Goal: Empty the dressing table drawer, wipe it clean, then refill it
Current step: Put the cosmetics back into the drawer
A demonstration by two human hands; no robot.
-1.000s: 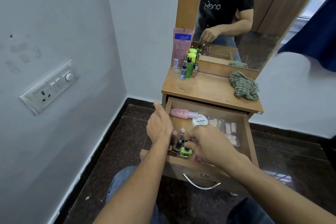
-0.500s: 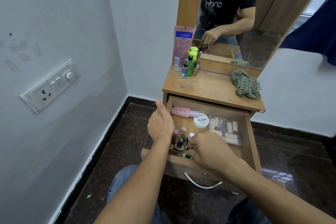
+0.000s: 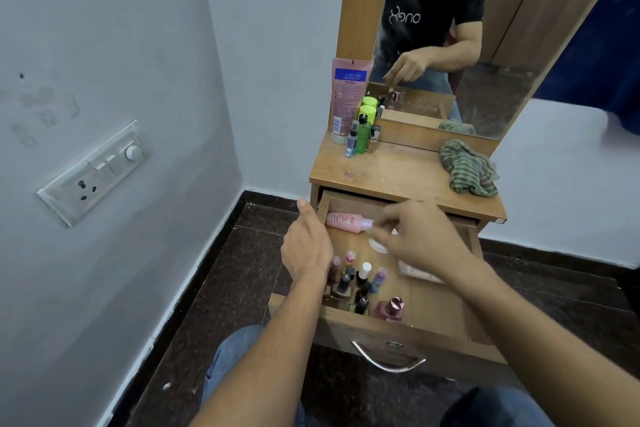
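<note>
So we've got the drawer (image 3: 408,329) pulled out from under the counter (image 3: 398,177) and it's far from empty; a cluster of little nail polish bottles (image 3: 360,282) stands upright at the front left corner, with a squat pink-capped bottle (image 3: 393,310) just beside them near the front wall. At the back left a pink bottle (image 3: 346,220) lies on its side along the rear wall.

Our left hand (image 3: 306,250) rests on the drawer's left wall, fingers loosely spread, thumb pointing up, gripping nothing. Our right hand (image 3: 420,239) hovers above the middle of the drawer, motion-blurred, fingers pinched toward each other near the pink bottle's cap; honestly we can't tell if it has anything between them. Something white peeks out under it, too blurred to name.

Up on the counter, a tall pink tube (image 3: 348,99) stands in the back left corner against the mirror (image 3: 485,45); a green bottle (image 3: 363,135) and a few smaller ones are crowded right in front of it; a crumpled striped cloth (image 3: 469,170) sits on the right side, well apart from the bottles.
</note>
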